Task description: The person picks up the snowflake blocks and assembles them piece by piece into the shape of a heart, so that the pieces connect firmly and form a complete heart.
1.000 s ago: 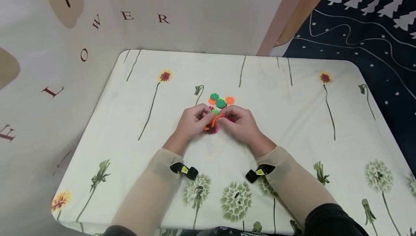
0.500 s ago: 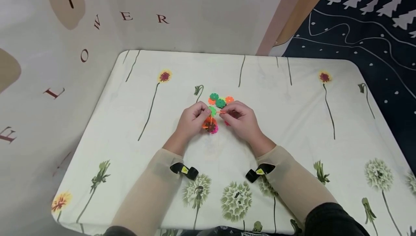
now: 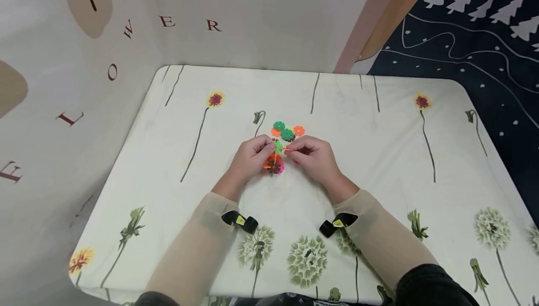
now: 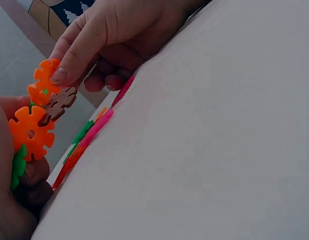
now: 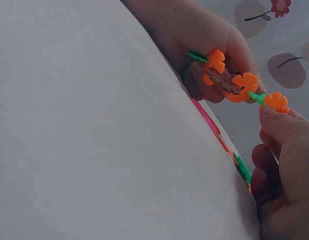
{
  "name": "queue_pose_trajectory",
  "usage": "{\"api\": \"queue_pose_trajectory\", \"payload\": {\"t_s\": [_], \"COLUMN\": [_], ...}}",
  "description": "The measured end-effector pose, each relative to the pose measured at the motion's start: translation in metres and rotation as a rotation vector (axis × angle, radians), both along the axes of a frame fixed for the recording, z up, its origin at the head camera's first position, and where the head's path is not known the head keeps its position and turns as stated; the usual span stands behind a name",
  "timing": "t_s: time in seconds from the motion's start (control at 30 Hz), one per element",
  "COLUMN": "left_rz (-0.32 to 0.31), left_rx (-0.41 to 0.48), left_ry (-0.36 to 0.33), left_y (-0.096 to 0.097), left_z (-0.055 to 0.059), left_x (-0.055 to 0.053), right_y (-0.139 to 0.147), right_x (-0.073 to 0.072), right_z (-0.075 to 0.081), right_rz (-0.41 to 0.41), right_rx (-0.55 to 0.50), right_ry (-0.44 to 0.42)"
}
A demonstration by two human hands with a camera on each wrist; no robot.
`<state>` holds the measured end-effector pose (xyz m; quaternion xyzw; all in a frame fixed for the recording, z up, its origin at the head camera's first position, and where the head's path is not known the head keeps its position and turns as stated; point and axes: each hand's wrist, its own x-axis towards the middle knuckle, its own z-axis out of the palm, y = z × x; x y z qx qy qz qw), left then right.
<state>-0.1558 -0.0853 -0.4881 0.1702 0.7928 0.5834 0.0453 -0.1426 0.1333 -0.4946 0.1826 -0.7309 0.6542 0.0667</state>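
Observation:
My left hand (image 3: 252, 158) grips a small chain of interlocking notched plastic discs over the middle of the table. In the right wrist view the chain shows a green disc (image 5: 197, 56), two orange discs, a brown disc (image 5: 223, 81) between them and a bright green disc (image 5: 256, 97) at the far end. Thumb and finger of my right hand (image 3: 313, 158) pinch another orange disc (image 5: 276, 102), its edge right at that bright green disc. Part of the chain is hidden behind the left fingers.
Beyond the hands lie loose discs, among them a dark green disc (image 3: 279, 126) and an orange disc (image 3: 299, 130). A pink disc (image 3: 281, 168) shows low between the hands. The table (image 3: 379, 156) has a flower-printed white cover, with a wall behind.
My hands stay close together over the same spot. The right hand's orange disc, earlier overlapping the chain, is now edge-on beside the bright green disc, which has come into clearer view.

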Motion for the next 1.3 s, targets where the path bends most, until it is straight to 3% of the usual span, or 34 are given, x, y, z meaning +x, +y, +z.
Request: {"api": "queue_pose_trajectory", "payload": {"t_s": [0.6, 1.03, 1.3], "left_rz": [-0.075, -0.072, -0.071], "left_rx": [-0.007, -0.097, -0.095], "left_ry": [-0.029, 0.034, 0.072], "left_y": [0.0001, 0.0005, 0.0014], "left_z": [0.0015, 0.0010, 0.0003], "left_x": [0.0013, 0.0033, 0.0025], "right_y": [0.0052, 0.0048, 0.0045], "right_x": [0.0023, 0.0012, -0.0010], "right_z": [-0.0002, -0.0039, -0.0051], "right_rz": [0.020, 0.000, -0.013], "right_rx": [0.032, 0.078, 0.093], "right_ry": [-0.010, 0.149, 0.192]}}
